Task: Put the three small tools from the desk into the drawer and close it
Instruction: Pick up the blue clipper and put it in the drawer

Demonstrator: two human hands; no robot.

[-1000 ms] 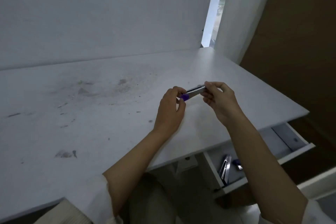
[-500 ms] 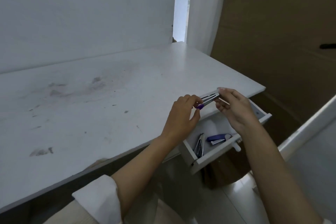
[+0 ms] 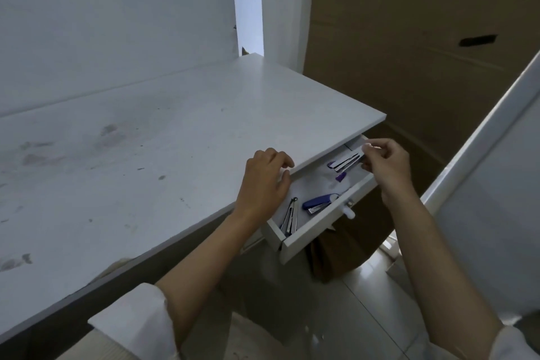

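A white drawer point(image 3: 327, 223) stands pulled out under the right end of the white desk point(image 3: 146, 155). Inside lie a metal clipper-like tool point(image 3: 290, 218) near the front left and a blue stapler point(image 3: 318, 203) against the front panel. My right hand point(image 3: 385, 164) pinches the far end of a silver tool with purple tips point(image 3: 344, 163) and holds it over the back of the drawer. My left hand point(image 3: 264, 181) rests at the desk's front edge, fingers curled, holding nothing.
A small white knob point(image 3: 349, 211) sticks out of the drawer front. A big brown cardboard sheet point(image 3: 423, 38) leans behind and to the right. A white panel point(image 3: 496, 184) stands at the right. Tiled floor lies below.
My left hand let go of the silver tool and dropped to the desk edge. My right hand carried the tool off the desk and over the open drawer. The view swung right.
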